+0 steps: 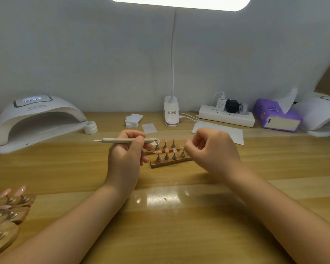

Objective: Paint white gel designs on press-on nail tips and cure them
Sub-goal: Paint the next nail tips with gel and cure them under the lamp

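Two wooden strips stand mid-table, each carrying several pink nail tips on small metal stands. My left hand grips a beige dotting pen held level, its white-tipped end over the back row's left tip. My right hand hovers just right of the strips, fingers curled, thumb and forefinger close together; I cannot tell if they pinch anything. A white curing lamp with a lit display sits at the back left. A small white gel jar stands beside it.
More nail tips on wooden holders crowd the near left edge. At the back stand a desk lamp base, cotton pads, a power strip, a purple tissue box, a second lamp and white paper.
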Demonstrator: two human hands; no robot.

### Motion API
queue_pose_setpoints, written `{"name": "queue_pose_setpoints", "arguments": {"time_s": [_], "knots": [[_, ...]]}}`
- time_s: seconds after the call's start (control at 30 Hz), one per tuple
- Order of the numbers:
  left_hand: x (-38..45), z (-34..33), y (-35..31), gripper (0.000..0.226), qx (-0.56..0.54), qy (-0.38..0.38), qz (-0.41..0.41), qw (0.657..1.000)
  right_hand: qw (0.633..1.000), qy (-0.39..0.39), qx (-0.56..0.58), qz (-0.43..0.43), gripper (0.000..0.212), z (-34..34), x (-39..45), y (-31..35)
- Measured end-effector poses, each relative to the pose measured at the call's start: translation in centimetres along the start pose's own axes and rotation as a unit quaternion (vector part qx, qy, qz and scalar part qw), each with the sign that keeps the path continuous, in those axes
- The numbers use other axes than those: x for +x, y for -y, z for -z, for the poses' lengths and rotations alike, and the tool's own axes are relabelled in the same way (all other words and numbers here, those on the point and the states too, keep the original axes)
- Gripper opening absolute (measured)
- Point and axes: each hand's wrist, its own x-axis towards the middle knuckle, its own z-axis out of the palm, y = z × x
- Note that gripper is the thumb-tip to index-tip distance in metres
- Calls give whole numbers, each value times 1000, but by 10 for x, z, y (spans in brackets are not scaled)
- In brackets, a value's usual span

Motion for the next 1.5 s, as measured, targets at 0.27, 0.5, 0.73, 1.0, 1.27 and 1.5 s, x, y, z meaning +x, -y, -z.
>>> {"name": "queue_pose_setpoints", "arguments": {"time_s": [0.27, 0.5, 0.73, 1.0, 1.27, 1.5], "knots": [[-2, -2, 4, 15, 33, -2, -27, 999, 991, 75, -112, 12, 26, -21, -14, 7], [-3, -4, 5, 12, 45, -3, -33, 998, 992, 81, -100, 11, 33, -32, -13, 2], [-5, -7, 5, 14, 64, 8, -46, 997, 993, 72, -88, 18, 27, -34, -12, 0], [-9, -8, 5, 16, 69, 34, -75, 994, 992, 55, -94, 70, 27, -33, -14, 0], [-13, -8, 4, 5, 90, 60, -140, 984, 997, 19, 71, 33, 9, -32, -19, 6], [-15, -8, 3, 6, 104, 49, -214, 970, 980, 5, 196, 40, 6, -32, -20, 9]]}}
